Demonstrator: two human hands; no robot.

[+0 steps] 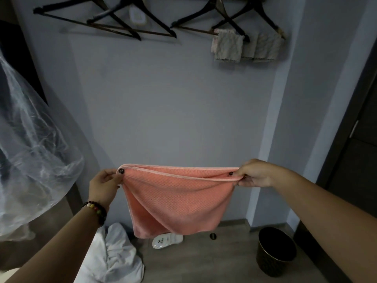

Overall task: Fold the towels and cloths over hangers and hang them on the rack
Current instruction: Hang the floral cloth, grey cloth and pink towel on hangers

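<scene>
Head view: a pink towel [179, 201] hangs spread in the lower middle of the frame, held up by its top edge between two hands. At the left end, the left hand [103, 185] pinches the corner beside a dark button [121, 171], fingers and thumb closed tight on the cloth. At the right end, the right hand [256, 173] pinches the doubled top edge just past a second button [231, 173]. The towel sags between them and its lower edge hangs loose above the floor [214, 262]. A beaded bracelet [95, 211] sits on the left wrist.

Across the top of the frame, dark wooden hangers [106, 23] hang in a row; the rack itself is barely in view. Toward the upper right, pale small cloths [227, 45] are draped over hanger bars. A clear plastic bag [30, 150] fills the left side. At the bottom lie a white cloth heap [116, 256], a white slipper [167, 240] and, lower right, a dark bin [276, 252].
</scene>
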